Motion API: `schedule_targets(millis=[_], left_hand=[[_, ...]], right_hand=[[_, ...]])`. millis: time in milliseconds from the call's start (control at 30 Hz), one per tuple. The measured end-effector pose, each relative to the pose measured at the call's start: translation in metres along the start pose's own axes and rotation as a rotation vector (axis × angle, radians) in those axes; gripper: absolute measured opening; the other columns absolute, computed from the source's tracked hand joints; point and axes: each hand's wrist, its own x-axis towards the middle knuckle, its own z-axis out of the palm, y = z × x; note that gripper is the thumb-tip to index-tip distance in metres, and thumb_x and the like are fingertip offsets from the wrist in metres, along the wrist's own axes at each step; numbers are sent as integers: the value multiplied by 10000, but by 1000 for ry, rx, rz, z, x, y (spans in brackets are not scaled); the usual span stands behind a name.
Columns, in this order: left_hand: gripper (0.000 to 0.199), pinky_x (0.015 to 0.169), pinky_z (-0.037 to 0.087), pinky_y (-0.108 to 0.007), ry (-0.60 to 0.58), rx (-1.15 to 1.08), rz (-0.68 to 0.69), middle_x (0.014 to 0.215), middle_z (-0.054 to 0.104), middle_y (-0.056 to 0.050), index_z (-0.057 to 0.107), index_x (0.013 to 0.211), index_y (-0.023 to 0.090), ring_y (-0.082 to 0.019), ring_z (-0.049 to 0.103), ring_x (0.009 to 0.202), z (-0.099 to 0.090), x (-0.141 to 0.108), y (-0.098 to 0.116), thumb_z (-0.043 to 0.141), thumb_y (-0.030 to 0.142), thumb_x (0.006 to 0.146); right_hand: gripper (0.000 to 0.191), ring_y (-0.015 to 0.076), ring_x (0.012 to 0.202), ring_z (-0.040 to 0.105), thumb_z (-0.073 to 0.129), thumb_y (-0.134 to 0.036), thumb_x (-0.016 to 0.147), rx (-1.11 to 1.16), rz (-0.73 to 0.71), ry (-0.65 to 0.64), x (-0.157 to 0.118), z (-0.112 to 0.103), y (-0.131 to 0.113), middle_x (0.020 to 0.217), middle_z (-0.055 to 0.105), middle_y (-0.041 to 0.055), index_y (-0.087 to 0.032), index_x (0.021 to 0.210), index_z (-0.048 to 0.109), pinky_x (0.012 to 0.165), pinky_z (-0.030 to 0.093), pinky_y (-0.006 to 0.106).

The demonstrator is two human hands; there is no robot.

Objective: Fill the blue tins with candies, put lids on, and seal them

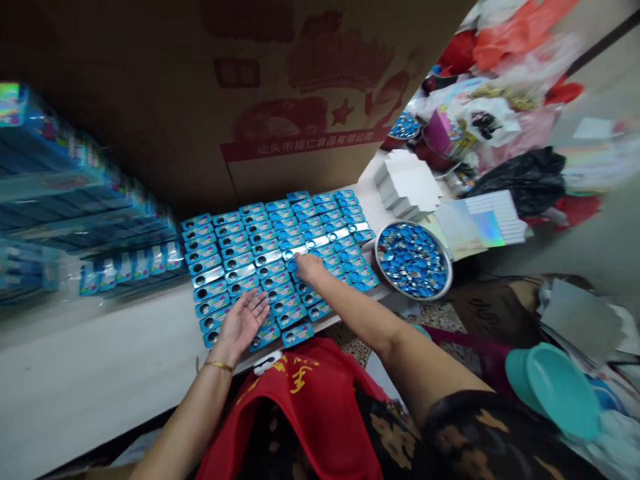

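Observation:
Rows of small blue boxes [233, 251], each with a round hole, cover the white table in the middle. Those on the right show blue discs in their holes, while many on the left show dark holes. My left hand [246, 320] is palm up over the near left boxes, fingers apart, holding nothing. Over the middle rows, my right hand [308, 267] has its fingers pressed together at a box; whatever they hold is too small to make out. A round metal bowl [449, 283] of blue and silver discs stands to the right of the boxes.
A large cardboard carton [190, 120] rises behind the boxes. Stacked blue packages [45, 180] stand at the left. White cards [413, 180] lie behind the bowl, with plastic bags [525, 177] farther right. Teal basins [563, 390] are at the lower right.

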Motion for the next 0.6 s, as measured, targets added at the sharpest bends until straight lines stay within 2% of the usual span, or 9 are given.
schedule_targets(millis=[67,133,167,233,267,300,367,433,600], left_hand=[[214,786,517,-342,0,34,5,958,656,-128,625,922,131,-200,618,921,-2,3,3,450,228,847],[221,777,522,-339,-2,63,25,969,653,-127,623,950,138,-201,618,923,-6,6,7,444,221,850],[224,773,523,-338,0,76,35,972,652,-126,622,955,140,-201,618,924,-8,8,9,440,219,852],[219,767,526,-337,13,95,43,967,652,-124,624,940,141,-201,619,920,-12,10,12,435,212,854],[216,764,527,-337,21,101,46,962,653,-121,625,928,142,-200,620,916,-13,10,12,432,206,855],[214,762,528,-337,28,107,48,957,653,-119,625,922,143,-198,621,911,-13,10,13,431,202,855],[212,755,530,-335,37,121,49,956,652,-119,623,931,142,-197,623,902,-10,9,12,433,198,854],[219,746,532,-331,42,137,44,961,649,-123,618,951,137,-197,625,896,-4,8,12,431,198,855],[218,739,535,-326,43,156,43,964,648,-130,619,939,135,-197,626,893,7,10,14,430,202,855]], right_hand=[[404,229,1008,543,643,-273,724,7,-19,70,-16,-8,27,1097,582,100,-172,1096,523,817,409,314],[356,194,1076,490,504,-325,827,16,51,248,-41,-17,71,1179,527,91,-190,1156,481,870,381,293],[365,193,1104,462,419,-330,867,35,141,417,-55,-21,97,1200,502,115,-169,1192,452,900,361,300],[450,242,1130,420,365,-396,869,60,522,693,-82,-23,151,1209,463,168,-123,1221,422,919,342,359],[550,288,1136,401,389,-464,838,81,737,728,-92,-22,175,1225,432,196,-105,1254,387,903,347,406],[651,329,1129,391,418,-537,796,115,907,704,-99,-19,195,1232,411,211,-108,1283,357,878,354,450],[762,371,1117,382,466,-612,723,147,1046,606,-101,-11,222,1246,385,201,-157,1318,325,848,355,499],[738,366,1117,381,469,-599,721,130,1033,558,-94,-2,233,1242,378,180,-202,1327,323,841,361,489],[492,293,1085,432,400,-427,794,125,923,642,-79,8,247,1192,408,149,-194,1221,476,860,376,397]])
